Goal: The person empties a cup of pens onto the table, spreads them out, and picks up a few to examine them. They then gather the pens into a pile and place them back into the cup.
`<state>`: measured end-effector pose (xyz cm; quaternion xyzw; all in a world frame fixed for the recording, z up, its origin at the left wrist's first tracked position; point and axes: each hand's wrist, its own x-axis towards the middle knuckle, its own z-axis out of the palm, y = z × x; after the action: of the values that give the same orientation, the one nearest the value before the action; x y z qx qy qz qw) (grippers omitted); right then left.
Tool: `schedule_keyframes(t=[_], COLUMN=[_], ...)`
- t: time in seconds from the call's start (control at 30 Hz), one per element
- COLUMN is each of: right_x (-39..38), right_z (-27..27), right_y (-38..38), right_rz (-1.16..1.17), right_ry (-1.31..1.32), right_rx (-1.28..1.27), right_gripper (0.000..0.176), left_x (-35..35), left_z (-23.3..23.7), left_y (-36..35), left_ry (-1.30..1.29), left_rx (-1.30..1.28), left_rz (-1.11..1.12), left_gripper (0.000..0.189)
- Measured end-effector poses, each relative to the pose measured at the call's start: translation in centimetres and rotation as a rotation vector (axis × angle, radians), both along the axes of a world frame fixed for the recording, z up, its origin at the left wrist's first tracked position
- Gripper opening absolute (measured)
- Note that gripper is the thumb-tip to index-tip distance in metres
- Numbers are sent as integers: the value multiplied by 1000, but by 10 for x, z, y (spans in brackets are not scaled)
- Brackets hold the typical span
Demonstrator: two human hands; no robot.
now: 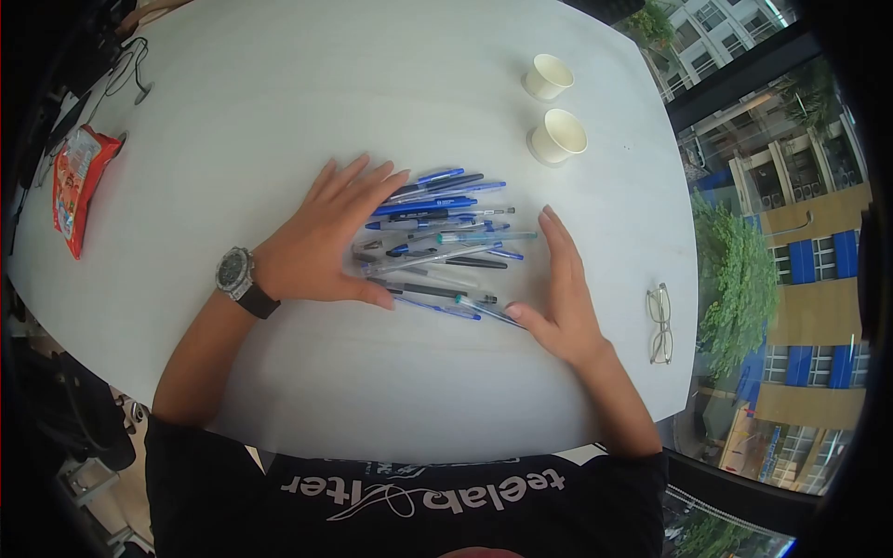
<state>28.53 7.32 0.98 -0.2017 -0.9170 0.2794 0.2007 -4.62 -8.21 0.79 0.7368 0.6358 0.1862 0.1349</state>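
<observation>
Crosswise between the two hands lies the loose heap of pens (430,205), most with their long axes running left to right. The left hand (326,235) is nearer, fingers spread and thumb wide, curved about their left ends; the right hand (566,302) also gapes, gripping nothing, its thumb at the lowest pen's tip.

A loose heap of pens (428,259) lies flat on the bench (409,372), most running roughly side by side, a few crossing. On one side of the solid blue pen (423,205) I see dark and blue barrels; on its other side, a teal-trimmed pen (484,238), then, farther off, a clear blue pen (442,308) at the heap's edge.
</observation>
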Motion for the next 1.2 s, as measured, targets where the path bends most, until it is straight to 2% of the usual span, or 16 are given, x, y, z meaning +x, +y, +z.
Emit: schedule_keyframes(t=[0.1, 0.27, 0.33, 0.43, 0.5, 0.57, 0.67, 0.77, 0.83, 0.9, 0.97, 1.03, 1.07, 1.1, 1.17, 1.2], right_x=[-5, -46, -63, -69, -56, -38, -25, -48, -59, -66, -63, -57, -53, -51, -51, -54], right_z=[-11, -18, -18, -14, -5, 2, -6, -4, -8, -1, -2, -2, -1, -2, -4, -3], right_y=[-21, -19, -20, -12, 3, 22, 28, 0, -13, -24, -13, 12, 23, 32, 45, 47], right_rz=[-13, -35, -17, 71, 37, -91, -174, -109, -55, -10, 10, 14, 15, 11, 146, 145], right_ry=[11, 120, 235, 325, 312, 162, 34, 115, 101, 120, 145, 126, 97, 95, -52, -53], right_rx=[71, 112, 67, 22, 51, -135, -207, -355, -254, -410, -421, -222, -215, -215, -60, -60], right_gripper=[91, 81, 72, 67, 62, 58, 56, 57, 58, 57, 59, 61, 77, 77, 105, 105], left_x=[23, 47, 49, 47, 35, 29, 33, 48, 52, 53, 51, 47, 48, 48, 49, 49], left_z=[-1, 4, 5, 3, 13, 11, 1, 0, -3, -3, -2, 0, -1, -3, -4, -4], left_y=[10, 15, 13, 9, -3, -15, -28, -19, -11, -9, -11, -16, -15, -14, -13, -11], left_ry=[-125, -41, -101, -91, -69, -61, -65, 32, 4, 14, 17, 41, 40, 40, 38, 48], left_rx=[33, 3, -21, 15, 6, -7, -13, 23, 48, 58, 65, 50, 50, 41, 31, 35], left_rz=[-90, -164, -188, -187, -125, -69, -57, 4, 28, 21, 14, 28, 22, 21, 25, 27], left_gripper=[144, 149, 149, 149, 150, 150, 150, 150, 149, 149, 149, 149, 149, 149, 149, 149])
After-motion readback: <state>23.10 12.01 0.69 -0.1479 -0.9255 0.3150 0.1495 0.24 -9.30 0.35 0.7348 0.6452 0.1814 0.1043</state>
